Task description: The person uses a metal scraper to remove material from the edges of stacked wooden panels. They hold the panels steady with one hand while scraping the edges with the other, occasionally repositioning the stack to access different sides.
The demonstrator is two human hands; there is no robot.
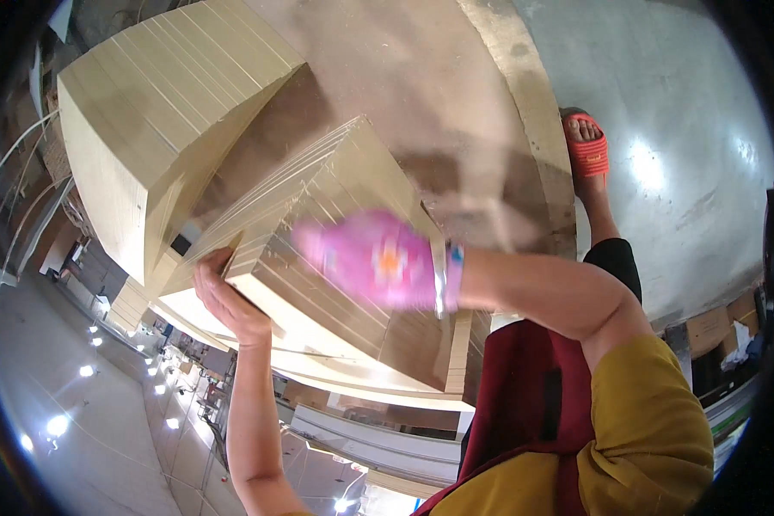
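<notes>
A stack of pale yellow boards (361,176), its layered edges showing as thin lines, lies in front of me on a larger pale panel. My left hand (232,297) is bare and grips the stack's left corner, its fingers curled over the edge. Over the top of the stack is my right hand (374,262), wrapped in a pink glove or cloth with a flower pattern. It is smeared by motion, so its fingers cannot be made out. A bracelet (455,255) circles the right wrist.
A second, taller stack of pale boards (181,86) stands at the upper left, beside a brown, dusty surface (404,60). On the right, a foot in a red slipper (589,150) rests near a grey floor (662,112). Cardboard boxes (712,331) are at the far right.
</notes>
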